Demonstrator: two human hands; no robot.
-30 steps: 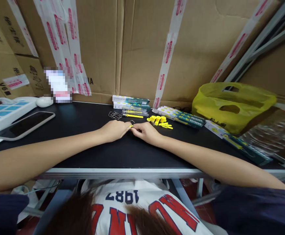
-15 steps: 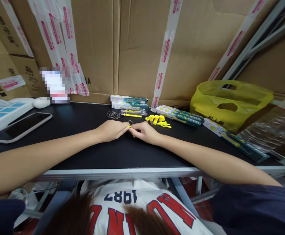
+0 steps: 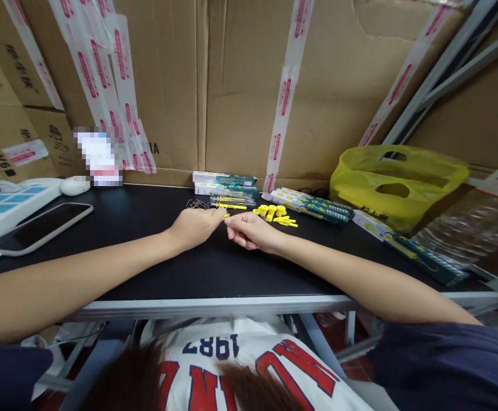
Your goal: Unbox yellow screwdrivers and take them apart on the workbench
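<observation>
Hands: left hand [image 3: 196, 227] and right hand [image 3: 255, 231] meet, fingertips closed on a small bright-yellow piece [image 3: 227, 216], mostly hidden between them!
Tangle: thin, bent silvery metal wires [image 3: 196, 204], just beyond the left hand.
Cluster: rounded yellow plastic pieces [image 3: 271, 212], near the right hand.
Tabletop [image 3: 215, 274]: smooth black, straight silvery metal edge [image 3: 215, 306].
Backdrop: tall, creased brown cardboard [image 3: 249, 85], striped with red-and-white tape [image 3: 285, 97].

Yellow plastic pieces [image 3: 271, 213], smooth tabletop [image 3: 232, 274], metal edge [image 3: 215, 307], matt cardboard [image 3: 244, 85]
</observation>
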